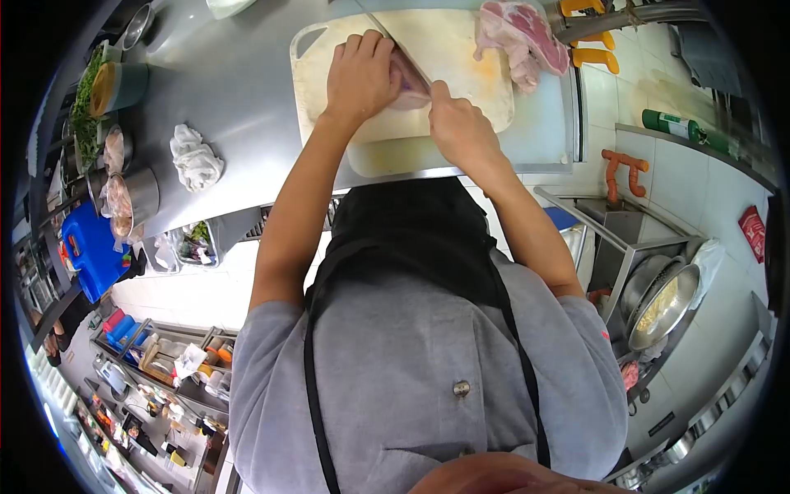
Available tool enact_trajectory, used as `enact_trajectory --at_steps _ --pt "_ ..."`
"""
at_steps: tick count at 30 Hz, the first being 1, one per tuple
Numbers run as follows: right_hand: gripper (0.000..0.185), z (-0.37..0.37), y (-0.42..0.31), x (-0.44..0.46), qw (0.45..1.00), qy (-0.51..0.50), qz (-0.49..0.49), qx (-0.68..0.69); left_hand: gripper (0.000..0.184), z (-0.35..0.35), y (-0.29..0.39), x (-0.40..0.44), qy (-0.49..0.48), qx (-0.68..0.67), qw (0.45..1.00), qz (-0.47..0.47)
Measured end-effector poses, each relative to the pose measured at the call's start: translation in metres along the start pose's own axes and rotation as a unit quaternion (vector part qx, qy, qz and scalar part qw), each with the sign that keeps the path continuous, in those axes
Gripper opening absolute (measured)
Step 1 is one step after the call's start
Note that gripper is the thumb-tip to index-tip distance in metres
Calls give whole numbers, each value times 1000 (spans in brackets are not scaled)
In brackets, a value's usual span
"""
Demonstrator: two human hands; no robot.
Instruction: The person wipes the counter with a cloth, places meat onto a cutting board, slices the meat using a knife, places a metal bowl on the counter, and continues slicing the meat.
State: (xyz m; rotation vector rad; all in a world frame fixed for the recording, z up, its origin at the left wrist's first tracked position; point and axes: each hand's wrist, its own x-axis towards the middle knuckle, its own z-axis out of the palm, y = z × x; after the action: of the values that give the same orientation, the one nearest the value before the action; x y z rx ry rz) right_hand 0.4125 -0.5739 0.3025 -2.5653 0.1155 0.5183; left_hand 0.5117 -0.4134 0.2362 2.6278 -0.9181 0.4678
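Diagonally, knife (402, 49) points far-left, right fingers (454, 105) clamped round it; left fingers (367, 45) over meat (411, 92), grip unclear.

The left hand (362, 76) covers part of the meat (411, 94), so the meat's full outline is hidden, and the tips of the bent fingers cannot be made out clearly. The right hand (462, 122) hides most of the handle of the knife (401, 53), whose far end reaches the top edge; whether its tip is cut off is hard to tell. That edge crops a white bowl (228, 6). Print on the green bottle (668, 123) and red packet (752, 233) is too small to read.
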Motion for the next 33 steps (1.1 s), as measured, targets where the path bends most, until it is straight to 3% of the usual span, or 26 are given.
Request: enact_trajectory --at_steps 2,11,16,18,20,21,25,28,33 --pt "19 -3 3 -1 1000 -9 3 9 28 2 6 -1 -4 -1 999 -51" --pt "16 -6 31 -22 998 -18 -32 51 35 5 3 -10 2 -23 998 -64" --pt "17 -33 43 -41 992 -108 -5 59 36 6 3 -15 -9 -44 997 -62" --pt "17 -25 31 -5 993 -99 -13 70 36 7 2 -12 -8 -38 998 -51" --pt "21 8 35 44 993 16 -113 24 34 6 2 -12 32 -20 999 -26" --pt "21 5 31 44 993 14 -114 24 34 7 1 -11 32 -19 999 -28" --pt "18 -23 31 -7 991 -108 -11 76 36 11 3 -16 23 -50 998 -42" --pt "18 -33 42 -42 994 -96 -4 49 38 9 4 -17 30 -52 997 -43" --pt "18 -15 10 42 993 -94 -29 65 39 8 1 -17 34 -16 998 -49"
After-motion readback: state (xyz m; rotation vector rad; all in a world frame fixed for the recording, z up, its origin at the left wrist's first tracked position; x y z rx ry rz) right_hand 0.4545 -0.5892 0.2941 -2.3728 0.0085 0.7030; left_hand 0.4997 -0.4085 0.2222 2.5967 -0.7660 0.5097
